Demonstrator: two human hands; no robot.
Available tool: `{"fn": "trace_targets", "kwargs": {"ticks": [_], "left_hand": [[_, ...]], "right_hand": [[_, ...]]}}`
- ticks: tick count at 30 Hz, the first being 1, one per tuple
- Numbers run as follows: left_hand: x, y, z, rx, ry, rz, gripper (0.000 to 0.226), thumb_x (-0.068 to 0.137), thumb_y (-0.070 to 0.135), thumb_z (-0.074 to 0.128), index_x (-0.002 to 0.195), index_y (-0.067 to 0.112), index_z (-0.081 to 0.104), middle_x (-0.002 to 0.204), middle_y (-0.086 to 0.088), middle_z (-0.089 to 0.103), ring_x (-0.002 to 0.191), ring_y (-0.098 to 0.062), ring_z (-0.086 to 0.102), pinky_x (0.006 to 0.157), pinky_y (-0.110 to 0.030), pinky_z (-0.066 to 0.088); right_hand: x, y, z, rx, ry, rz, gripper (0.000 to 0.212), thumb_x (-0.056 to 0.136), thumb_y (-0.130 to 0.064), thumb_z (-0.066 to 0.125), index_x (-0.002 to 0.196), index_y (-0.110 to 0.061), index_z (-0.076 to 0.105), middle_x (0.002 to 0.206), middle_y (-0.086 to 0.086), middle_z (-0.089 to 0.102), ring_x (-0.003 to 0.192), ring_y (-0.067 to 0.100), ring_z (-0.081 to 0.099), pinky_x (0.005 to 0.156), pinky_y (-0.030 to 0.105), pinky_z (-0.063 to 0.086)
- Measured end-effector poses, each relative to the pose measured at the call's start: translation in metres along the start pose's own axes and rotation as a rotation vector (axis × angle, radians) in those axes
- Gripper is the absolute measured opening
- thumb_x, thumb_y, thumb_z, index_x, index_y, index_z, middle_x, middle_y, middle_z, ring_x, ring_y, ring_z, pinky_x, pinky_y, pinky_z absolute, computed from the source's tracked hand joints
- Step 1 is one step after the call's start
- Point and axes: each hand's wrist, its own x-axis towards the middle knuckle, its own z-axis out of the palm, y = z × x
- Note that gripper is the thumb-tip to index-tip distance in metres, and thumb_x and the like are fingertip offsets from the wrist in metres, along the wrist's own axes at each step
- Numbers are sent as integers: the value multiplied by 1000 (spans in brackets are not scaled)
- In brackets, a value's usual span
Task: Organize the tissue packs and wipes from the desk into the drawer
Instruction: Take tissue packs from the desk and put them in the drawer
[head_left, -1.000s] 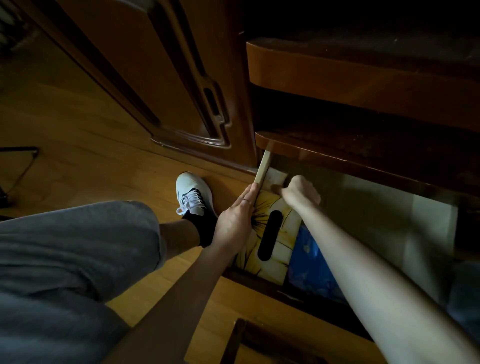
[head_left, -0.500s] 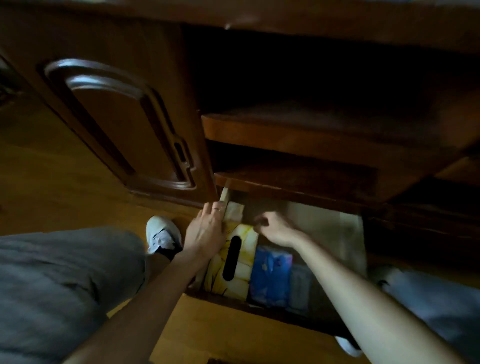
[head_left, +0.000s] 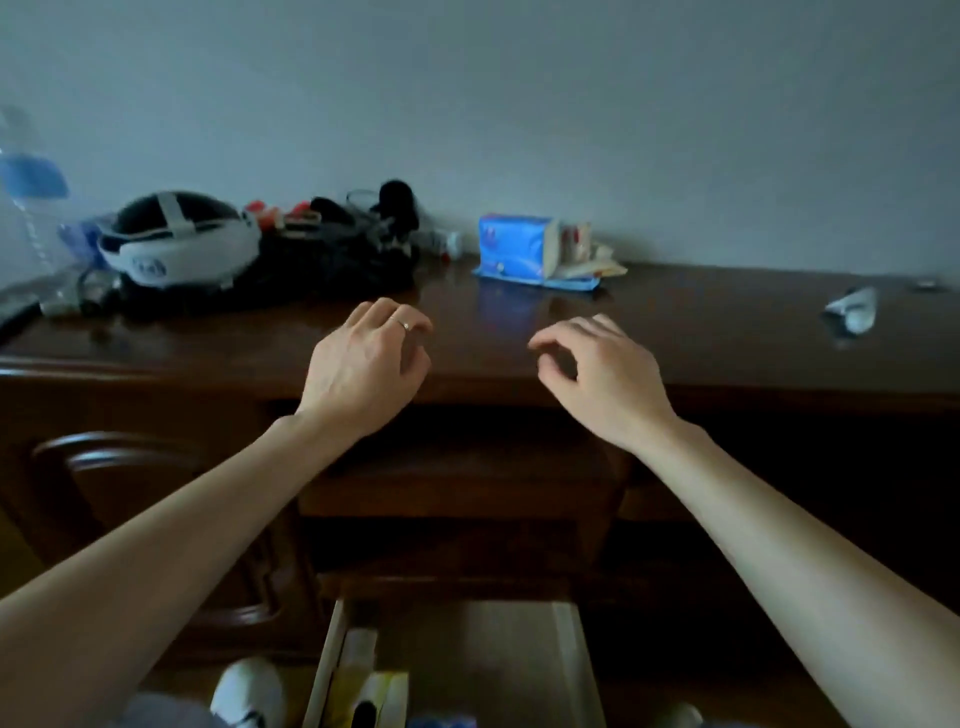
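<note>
A blue tissue pack (head_left: 511, 245) stands at the back of the dark wooden desk (head_left: 701, 332), on a flat blue wipes pack (head_left: 535, 278), with small pale packets (head_left: 587, 257) beside it. My left hand (head_left: 366, 361) and my right hand (head_left: 597, 371) hover over the desk's front edge, both empty with fingers loosely curled and apart. Below, the bottom drawer (head_left: 571, 660) stands pulled out. A yellow tissue box (head_left: 371, 696) sits in its left side, and a blue pack (head_left: 441, 722) shows at the frame's bottom edge.
A white and black headset (head_left: 176, 241) and a heap of dark items with cables (head_left: 337, 244) fill the desk's left part. A clear bottle (head_left: 28, 192) stands far left. A crumpled white wrapper (head_left: 852, 309) lies at the right. A white shoe (head_left: 249, 691) is beside the drawer.
Both hands have left the yellow box in the drawer and risen to desk height. The view has swung up from the drawer to the desktop and wall.
</note>
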Motion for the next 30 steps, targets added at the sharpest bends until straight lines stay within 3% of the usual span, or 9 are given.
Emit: {"fn": "trace_targets", "kwargs": {"ticks": [4, 7, 10, 13, 16, 19, 24, 28, 30], "left_hand": [[51, -6, 24, 7, -204, -78, 30, 92, 32, 59, 121, 27, 64, 125, 2, 59, 118, -22, 52, 80, -38, 51], [76, -14, 55, 29, -312, -86, 33, 91, 36, 59, 123, 29, 62, 126, 2, 57, 121, -22, 51, 86, -39, 50], [101, -19, 85, 33, -364, -83, 32, 90, 37, 58, 121, 31, 61, 124, 4, 56, 120, -20, 53, 85, -37, 49], [138, -16, 109, -5, -327, -76, 41, 87, 37, 59, 128, 30, 58, 127, 2, 56, 120, -22, 54, 86, -38, 49], [185, -11, 137, -27, -286, -18, 60, 83, 32, 62, 141, 27, 48, 137, -2, 52, 128, -26, 48, 95, -41, 47], [234, -6, 167, -3, -285, 94, 77, 79, 32, 66, 150, 25, 35, 151, -2, 40, 139, -26, 36, 109, -41, 35], [293, -11, 236, 38, -388, 147, 95, 78, 74, 58, 156, 33, 21, 165, 4, 22, 152, -21, 14, 121, -54, 15], [320, -21, 277, 33, -329, 124, 88, 65, 95, 36, 123, 31, 53, 122, 3, 57, 117, -22, 50, 103, -43, 37], [334, -24, 287, 2, -279, 113, 76, 67, 91, 35, 107, 29, 54, 106, 3, 59, 102, -22, 52, 89, -39, 41]], "right_hand": [[31, 37, 7, -130, -403, 238, 44, 99, -57, 46, 133, -34, 63, 140, -9, 61, 130, 19, 52, 98, 38, 46], [32, 49, 29, -227, -266, 182, 44, 92, -64, 43, 104, -33, 72, 113, -11, 69, 111, 19, 62, 82, 35, 51], [57, 59, 35, -276, -188, 168, 44, 88, -62, 38, 76, -28, 64, 84, -8, 67, 86, 22, 68, 61, 32, 40], [89, 79, 41, -253, -229, 268, 40, 90, -58, 43, 78, -27, 66, 73, -7, 63, 80, 25, 69, 61, 34, 37], [122, 109, 57, -226, -176, 367, 26, 91, -52, 51, 97, -34, 69, 95, -8, 73, 92, 23, 69, 67, 34, 44], [159, 141, 77, -197, -142, 423, 33, 94, -47, 53, 122, -34, 63, 124, -5, 66, 115, 23, 62, 83, 38, 52], [240, 189, 120, -75, -3, 500, 57, 94, -44, 59, 145, -26, 42, 146, 6, 48, 133, 32, 48, 95, 44, 47], [307, 237, 150, 68, -46, 598, 90, 87, -53, 66, 159, -20, 21, 163, 9, 30, 147, 35, 31, 115, 46, 35], [324, 268, 165, 158, -145, 664, 85, 88, -54, 64, 157, -19, 29, 160, 11, 37, 146, 36, 35, 118, 46, 34]]}}
